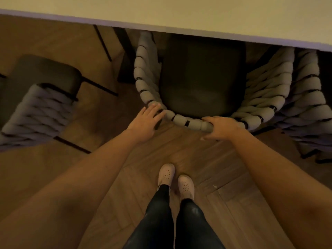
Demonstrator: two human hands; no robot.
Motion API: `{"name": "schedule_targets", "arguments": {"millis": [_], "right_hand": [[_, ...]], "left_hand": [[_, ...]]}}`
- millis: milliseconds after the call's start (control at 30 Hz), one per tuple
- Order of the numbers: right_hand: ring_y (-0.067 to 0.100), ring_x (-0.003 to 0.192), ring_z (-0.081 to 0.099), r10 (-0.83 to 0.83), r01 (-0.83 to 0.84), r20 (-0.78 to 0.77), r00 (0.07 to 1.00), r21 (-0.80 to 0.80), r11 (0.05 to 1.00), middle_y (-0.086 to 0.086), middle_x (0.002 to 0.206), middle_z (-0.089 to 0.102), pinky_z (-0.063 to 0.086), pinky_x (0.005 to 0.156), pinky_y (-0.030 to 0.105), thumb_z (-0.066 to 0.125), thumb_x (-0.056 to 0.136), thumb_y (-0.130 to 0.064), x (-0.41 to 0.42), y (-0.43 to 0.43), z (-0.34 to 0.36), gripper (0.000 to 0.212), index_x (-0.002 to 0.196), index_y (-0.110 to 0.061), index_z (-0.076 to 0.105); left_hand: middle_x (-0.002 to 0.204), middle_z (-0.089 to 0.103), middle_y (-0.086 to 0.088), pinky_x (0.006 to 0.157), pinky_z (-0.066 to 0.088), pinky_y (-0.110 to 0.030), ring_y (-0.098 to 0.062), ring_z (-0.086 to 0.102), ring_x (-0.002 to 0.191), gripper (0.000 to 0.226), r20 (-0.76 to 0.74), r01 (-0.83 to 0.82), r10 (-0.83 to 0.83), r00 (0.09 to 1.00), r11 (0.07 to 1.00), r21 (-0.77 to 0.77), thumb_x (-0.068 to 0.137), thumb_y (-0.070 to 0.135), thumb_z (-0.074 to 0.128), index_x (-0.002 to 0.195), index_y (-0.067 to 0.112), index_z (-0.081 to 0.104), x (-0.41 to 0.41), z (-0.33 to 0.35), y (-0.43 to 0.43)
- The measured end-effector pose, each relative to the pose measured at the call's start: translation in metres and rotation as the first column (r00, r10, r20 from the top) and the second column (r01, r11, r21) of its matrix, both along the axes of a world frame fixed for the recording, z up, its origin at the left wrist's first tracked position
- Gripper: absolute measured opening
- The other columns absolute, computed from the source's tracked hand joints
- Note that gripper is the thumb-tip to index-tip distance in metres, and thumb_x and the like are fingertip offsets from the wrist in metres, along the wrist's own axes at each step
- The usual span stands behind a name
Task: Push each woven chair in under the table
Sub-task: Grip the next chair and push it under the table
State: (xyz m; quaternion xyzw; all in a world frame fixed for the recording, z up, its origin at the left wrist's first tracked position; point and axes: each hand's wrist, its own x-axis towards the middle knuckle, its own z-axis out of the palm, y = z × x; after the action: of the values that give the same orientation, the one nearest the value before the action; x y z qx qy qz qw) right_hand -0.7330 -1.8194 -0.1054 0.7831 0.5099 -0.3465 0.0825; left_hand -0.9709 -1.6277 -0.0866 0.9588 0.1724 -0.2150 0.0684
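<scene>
Single head-worn wide-angle view from standing height, aimed steeply down and slightly forward. The table (179, 13) crosses the top of the frame, its near edge slanting down to the right, and the floor (224, 177) fills most of the rest. The wearer's shoes (166, 174) sit low centre, almost straight below the lens. Both forearms (89, 173) enter from the bottom corners. The woven chair (201, 78) at the table's near edge is close, within arm's reach.

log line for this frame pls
middle woven chair: seat partly under table | left hand: fingers straight, touching its back rim | right hand: grips back rim | chair on left: out from table
</scene>
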Motion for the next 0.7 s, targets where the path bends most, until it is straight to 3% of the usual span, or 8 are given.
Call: {"name": "schedule_targets", "arguments": {"millis": [133, 267, 367, 500, 700], "right_hand": [[0.029, 0.128, 0.045, -0.014, 0.019, -0.026, 1.0, 0.166, 0.986, 0.007, 0.145, 0.04, 0.043, 0.1, 0.042, 0.057, 0.084, -0.065, -0.039, 0.026, 0.017, 0.084, 0.151, -0.026, 0.027], [0.033, 0.131, 0.042, 0.16, -0.158, 0.022, 0.987, 0.331, 0.93, 0.013, 0.147, 0.037, 0.038, 0.106, 0.044, 0.061, 0.087, -0.054, -0.108, 0.079, 0.032, 0.08, 0.151, -0.02, 0.029], [0.031, 0.139, 0.032, 0.272, -0.263, 0.017, 0.962, 0.313, 0.913, 0.01, 0.155, 0.026, 0.032, 0.112, 0.043, 0.059, 0.089, -0.053, -0.175, 0.124, 0.043, 0.081, 0.154, -0.025, 0.02], [0.028, 0.14, 0.03, 0.378, -0.36, 0.008, 0.926, 0.325, 0.875, 0.008, 0.155, 0.023, 0.032, 0.112, 0.041, 0.058, 0.089, -0.055, -0.285, 0.183, 0.051, 0.083, 0.155, -0.026, 0.016], [0.031, 0.139, 0.03, 0.388, -0.377, 0.035, 0.921, 0.335, 0.864, 0.012, 0.154, 0.026, 0.031, 0.11, 0.042, 0.06, 0.087, -0.055, -0.423, 0.262, 0.052, 0.086, 0.154, -0.024, 0.018]], "left_hand": [[0.162, -0.008, -0.011, 0.12, 0.003, -0.041, -0.025, -0.008, 0.149, 0.077, -0.062, -0.222, 0.222, 0.973, 0.975, 0.006, 0.093, 0.018, 0.051, 0.155, 0.025, 0.006, -0.07, 0.005, -0.016], [0.161, -0.011, -0.013, 0.12, 0.004, -0.04, -0.026, -0.008, 0.149, 0.077, -0.089, -0.409, 0.411, 0.907, 0.912, 0.035, 0.094, 0.015, 0.052, 0.155, 0.024, 0.007, -0.143, 0.008, -0.012], [0.161, -0.008, -0.014, 0.12, 0.005, -0.04, -0.026, -0.006, 0.149, 0.077, -0.021, -0.512, 0.515, 0.857, 0.856, 0.07, 0.092, 0.011, 0.054, 0.155, 0.024, 0.011, -0.201, 0.016, 0.004], [0.161, -0.004, -0.016, 0.12, 0.007, -0.042, -0.028, -0.003, 0.149, 0.078, 0.051, -0.634, 0.632, 0.773, 0.77, 0.074, 0.088, 0.021, 0.06, 0.154, 0.022, 0.017, -0.298, 0.032, 0.036], [0.16, 0.004, -0.019, 0.118, 0.01, -0.045, -0.032, 0.006, 0.148, 0.081, 0.111, -0.705, 0.697, 0.709, 0.706, 0.068, 0.082, 0.021, 0.067, 0.152, 0.018, 0.025, -0.449, 0.051, 0.099]]}}
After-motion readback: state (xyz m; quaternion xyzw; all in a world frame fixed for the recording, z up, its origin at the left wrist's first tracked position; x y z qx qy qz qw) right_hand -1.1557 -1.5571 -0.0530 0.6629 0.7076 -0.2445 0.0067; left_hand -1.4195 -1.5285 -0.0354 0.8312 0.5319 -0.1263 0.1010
